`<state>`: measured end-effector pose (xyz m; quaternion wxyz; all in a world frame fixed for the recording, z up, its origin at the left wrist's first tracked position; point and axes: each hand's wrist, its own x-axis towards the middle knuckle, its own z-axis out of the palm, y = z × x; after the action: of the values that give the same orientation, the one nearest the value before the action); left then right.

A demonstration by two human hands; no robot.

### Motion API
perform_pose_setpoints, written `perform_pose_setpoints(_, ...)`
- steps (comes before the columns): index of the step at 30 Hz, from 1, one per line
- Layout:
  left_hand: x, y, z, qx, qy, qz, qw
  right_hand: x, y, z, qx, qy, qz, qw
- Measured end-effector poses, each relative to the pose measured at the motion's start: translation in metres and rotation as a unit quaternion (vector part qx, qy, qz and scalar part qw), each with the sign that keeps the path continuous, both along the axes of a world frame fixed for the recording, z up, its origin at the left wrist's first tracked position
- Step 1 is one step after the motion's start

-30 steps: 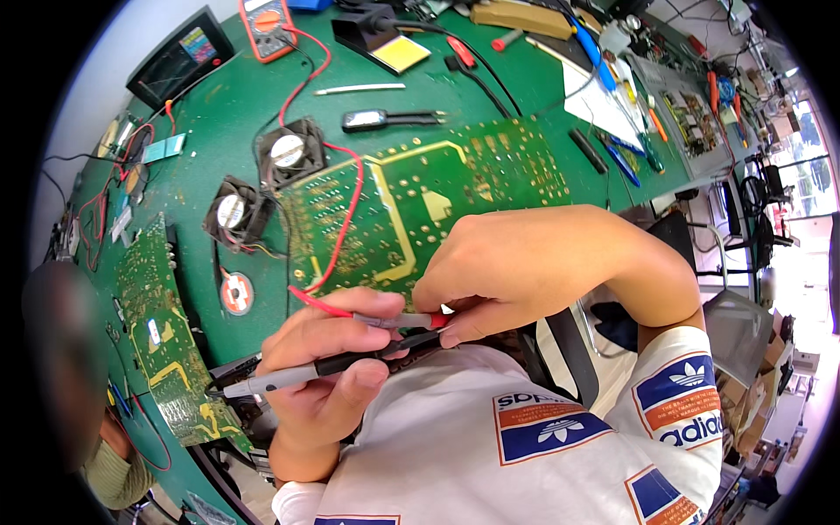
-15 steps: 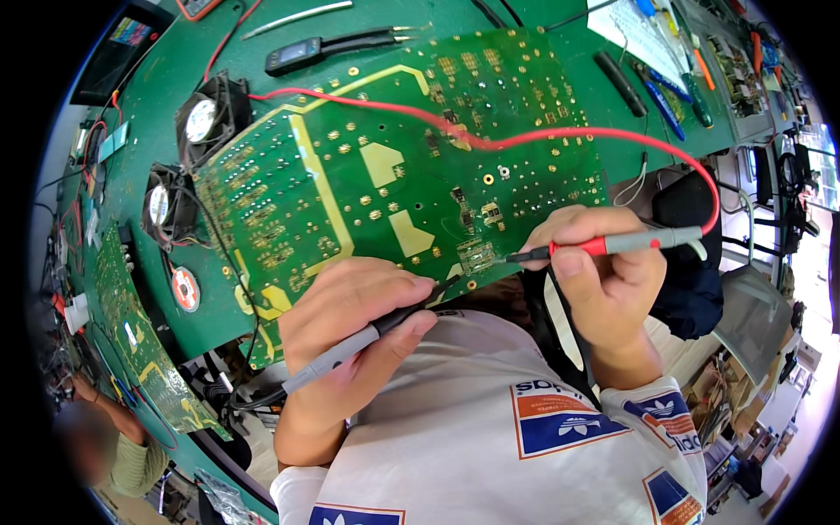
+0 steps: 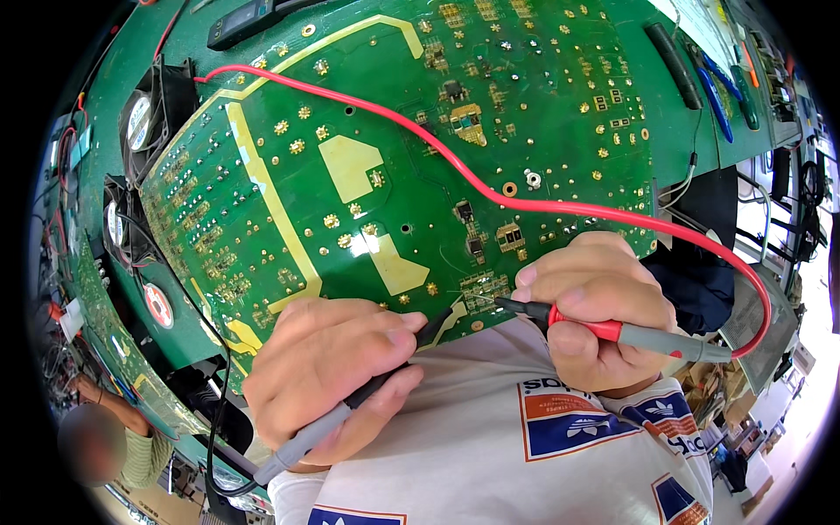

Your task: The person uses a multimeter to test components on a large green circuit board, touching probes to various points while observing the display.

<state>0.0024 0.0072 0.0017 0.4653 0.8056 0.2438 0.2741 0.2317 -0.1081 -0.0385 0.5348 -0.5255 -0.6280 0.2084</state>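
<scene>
While both hands meet at the near edge of a large green circuit board (image 3: pixel 407 188), each one pinches a test probe. Left hand (image 3: pixel 328 367): mostly closed, thumb and forefinger gripping the black-and-grey probe (image 3: pixel 308 437), its tip slanting up to the right beside a pale pad. Right hand (image 3: pixel 604 306): fingers curled, thumb below, pinching the red-and-grey probe (image 3: pixel 647 339), its dark nose aimed left at a cluster of small parts (image 3: pixel 484 289). Tips close together; whether either metal point actually touches is hard to tell at this size.

Red lead (image 3: pixel 560 206) loops behind the right-hand probe and crosses the board toward upper left. Black lead (image 3: pixel 226 372) curves up past the board's left side.

Board lies flat on a green bench (image 3: pixel 122 79). Two fans, one upper (image 3: pixel 171 101) and one lower (image 3: pixel 114 227), stand along its left side, a red-and-white disc (image 3: pixel 158 306) near the lower one. Beyond the right corner: a black tube (image 3: pixel 672 66) and blue-handled tools (image 3: pixel 716 101).

Far left, another person in a green sleeve (image 3: pixel 147 455); at right, a grey chair (image 3: pixel 744 319) and cardboard boxes (image 3: pixel 735 381)
</scene>
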Motion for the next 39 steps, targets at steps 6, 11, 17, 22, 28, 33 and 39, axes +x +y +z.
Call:
perform_pose_setpoints(6, -0.001, 0.002, 0.0, -0.002, 0.006, -0.016, 1.0, 0.002, -0.002, 0.005, -0.038, -0.012, 0.019, 0.999)
perform_pose_setpoints(11, -0.001, 0.003, 0.0, 0.006, 0.007, -0.017, 1.0, 0.002, -0.002, 0.005, -0.04, -0.012, 0.015, 0.999)
perform_pose_setpoints(17, -0.002, 0.002, 0.0, 0.004, 0.012, -0.017, 1.0, 0.002, -0.002, 0.003, -0.027, -0.013, 0.014, 0.999)
perform_pose_setpoints(22, -0.003, 0.0, 0.0, 0.006, 0.012, -0.017, 1.0, 0.001, -0.003, 0.0, -0.016, -0.005, 0.013, 1.0)
perform_pose_setpoints(28, -0.003, 0.001, 0.0, 0.001, 0.01, -0.017, 1.0, 0.0, -0.004, 0.001, -0.017, 0.003, 0.007, 1.0)
perform_pose_setpoints(33, 0.0, 0.002, -0.001, 0.02, 0.002, -0.016, 1.0, 0.003, 0.0, 0.007, -0.027, -0.004, 0.013, 1.0)
perform_pose_setpoints(39, 0.002, -0.004, -0.002, 0.049, -0.025, -0.01, 0.998, -0.01, -0.008, 0.011, -0.02, -0.005, -0.022, 1.0)
